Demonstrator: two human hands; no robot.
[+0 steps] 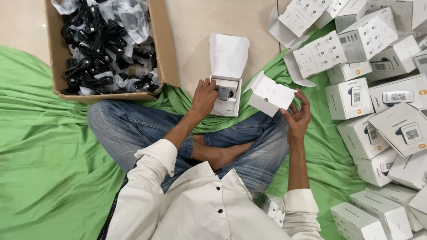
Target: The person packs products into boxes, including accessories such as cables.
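I sit cross-legged on a green cloth (49, 146). My left hand (204, 95) rests on an open white box (227, 89) in front of my knees, its fingers around a small grey device (223, 92) inside it. The box's lid flap stands up behind. My right hand (298, 115) holds a second small white box (269, 94) tilted in the air just right of the open one, with an end flap open.
A cardboard carton (167, 53) full of bagged black cables (102, 44) stands at the upper left. Several white boxes (369, 102) are piled along the right side. One more white box (272, 208) lies by my right elbow. Beige floor shows behind.
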